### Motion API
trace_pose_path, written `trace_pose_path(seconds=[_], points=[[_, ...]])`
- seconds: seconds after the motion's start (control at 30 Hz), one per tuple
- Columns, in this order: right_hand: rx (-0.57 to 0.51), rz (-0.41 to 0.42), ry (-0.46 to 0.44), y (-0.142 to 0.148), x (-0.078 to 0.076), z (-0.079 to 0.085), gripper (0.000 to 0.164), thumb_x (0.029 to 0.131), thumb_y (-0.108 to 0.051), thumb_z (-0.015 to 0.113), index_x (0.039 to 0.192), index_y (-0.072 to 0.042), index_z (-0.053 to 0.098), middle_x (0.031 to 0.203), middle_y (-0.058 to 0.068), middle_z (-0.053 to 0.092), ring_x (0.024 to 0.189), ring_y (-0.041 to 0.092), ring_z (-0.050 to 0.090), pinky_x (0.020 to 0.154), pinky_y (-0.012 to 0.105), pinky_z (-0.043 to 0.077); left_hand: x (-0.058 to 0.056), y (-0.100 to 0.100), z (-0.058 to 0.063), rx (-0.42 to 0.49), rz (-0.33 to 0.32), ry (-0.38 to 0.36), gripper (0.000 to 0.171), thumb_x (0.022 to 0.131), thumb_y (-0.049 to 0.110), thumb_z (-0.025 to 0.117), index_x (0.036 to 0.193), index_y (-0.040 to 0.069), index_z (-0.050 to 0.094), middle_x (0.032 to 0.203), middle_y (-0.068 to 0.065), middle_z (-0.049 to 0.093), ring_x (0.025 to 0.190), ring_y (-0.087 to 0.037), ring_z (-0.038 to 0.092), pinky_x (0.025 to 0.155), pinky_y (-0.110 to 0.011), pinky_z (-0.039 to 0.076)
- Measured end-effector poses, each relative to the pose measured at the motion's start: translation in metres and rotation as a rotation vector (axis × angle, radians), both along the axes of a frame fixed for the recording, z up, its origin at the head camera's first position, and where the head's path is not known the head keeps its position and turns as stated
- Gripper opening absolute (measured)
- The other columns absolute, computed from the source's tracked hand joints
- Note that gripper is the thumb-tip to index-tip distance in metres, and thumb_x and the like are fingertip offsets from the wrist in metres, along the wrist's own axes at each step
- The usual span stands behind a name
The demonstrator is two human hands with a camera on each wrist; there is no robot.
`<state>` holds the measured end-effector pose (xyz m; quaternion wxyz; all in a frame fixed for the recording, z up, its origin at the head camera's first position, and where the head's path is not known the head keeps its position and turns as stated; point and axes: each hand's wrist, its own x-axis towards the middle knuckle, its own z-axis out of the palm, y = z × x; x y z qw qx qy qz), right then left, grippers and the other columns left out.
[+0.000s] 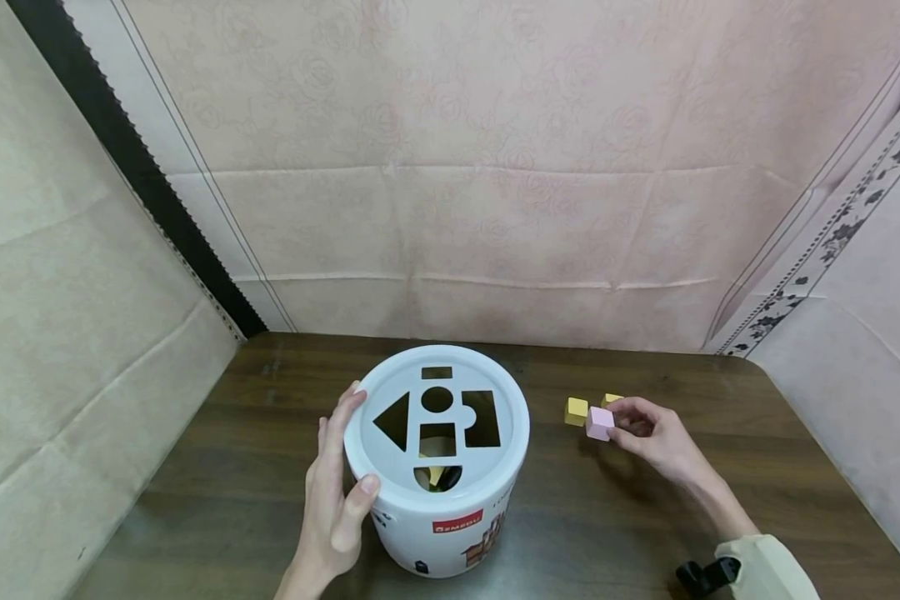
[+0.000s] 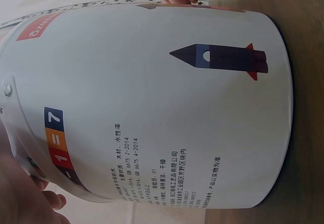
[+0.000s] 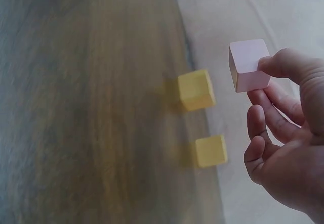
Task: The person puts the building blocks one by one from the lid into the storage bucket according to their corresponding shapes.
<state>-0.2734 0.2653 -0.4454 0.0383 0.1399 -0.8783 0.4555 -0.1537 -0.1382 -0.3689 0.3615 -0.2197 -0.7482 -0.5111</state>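
A white shape-sorter bucket (image 1: 437, 508) stands on the table, its lid (image 1: 450, 462) cut with round, square, triangular and other holes. My left hand (image 1: 333, 500) holds the bucket's left side at the rim, with the thumb at the front and the fingers toward the back. Between thumb and fingertips, my right hand (image 1: 656, 437) pinches a pink cube (image 3: 249, 67), held above the table. Close by lie a yellow cube (image 1: 576, 411) and a second yellow cube (image 3: 211, 150), which the right hand partly hides in the head view. Through the lid's lowest hole, a yellow piece (image 1: 437, 475) and something dark show inside.
The dark wooden table (image 1: 270, 467) ends at a back edge against a pale cloth wall (image 1: 495, 225). Cloth also hangs at the left and right sides. A black strap (image 1: 708, 575) sits at the right sleeve (image 1: 765, 567).
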Motion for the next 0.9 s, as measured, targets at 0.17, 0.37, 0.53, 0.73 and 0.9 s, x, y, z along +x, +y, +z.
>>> trace_pose_path(seconds=[0.17, 0.37, 0.53, 0.73, 0.9], points=[[-0.004, 0.003, 0.039, -0.007, 0.005, 0.013, 0.029, 0.077, -0.018, 0.072, 0.102, -0.010, 0.060, 0.090, 0.006, 0.060, 0.074, 0.021, 0.056, 0.058, 0.028, 0.046, 0.001, 0.000, 0.000, -0.001, 0.001, -0.004, 0.062, 0.086, 0.040, 0.044, 0.133, -0.001, 0.039, 0.136, -0.018, 0.039, 0.123, -0.031, 0.038, 0.095, -0.063, 0.003], [-0.031, 0.014, 0.110, -0.017, 0.013, 0.032, 0.027, 0.076, -0.013, 0.073, 0.100, -0.009, 0.061, 0.086, 0.006, 0.060, 0.068, 0.020, 0.055, 0.053, 0.027, 0.045, 0.001, 0.000, 0.001, -0.002, -0.001, -0.002, 0.063, 0.086, 0.041, 0.043, 0.133, -0.001, 0.039, 0.136, -0.018, 0.039, 0.123, -0.032, 0.037, 0.095, -0.063, 0.004], [-0.074, 0.031, 0.148, -0.026, 0.019, 0.050, 0.026, 0.075, -0.009, 0.072, 0.099, -0.008, 0.061, 0.085, 0.005, 0.059, 0.070, 0.018, 0.054, 0.055, 0.026, 0.045, 0.001, 0.001, 0.003, -0.001, -0.002, 0.002, 0.063, 0.086, 0.041, 0.044, 0.133, -0.002, 0.039, 0.136, -0.019, 0.039, 0.123, -0.032, 0.036, 0.095, -0.063, 0.004], [-0.103, 0.056, 0.200, -0.046, 0.035, 0.079, 0.026, 0.074, -0.001, 0.071, 0.097, -0.004, 0.061, 0.084, 0.008, 0.060, 0.071, 0.016, 0.054, 0.057, 0.024, 0.044, 0.002, 0.000, 0.003, -0.001, -0.002, -0.002, 0.063, 0.086, 0.040, 0.044, 0.133, -0.001, 0.039, 0.136, -0.018, 0.039, 0.123, -0.031, 0.037, 0.095, -0.063, 0.004], [-0.091, 0.051, 0.246, -0.064, 0.051, 0.107, 0.025, 0.072, 0.005, 0.070, 0.094, -0.001, 0.060, 0.081, 0.011, 0.060, 0.071, 0.016, 0.053, 0.058, 0.024, 0.041, 0.001, 0.000, 0.003, -0.001, -0.003, -0.002, 0.062, 0.086, 0.040, 0.044, 0.133, -0.001, 0.039, 0.136, -0.018, 0.039, 0.123, -0.031, 0.037, 0.095, -0.063, 0.004]])
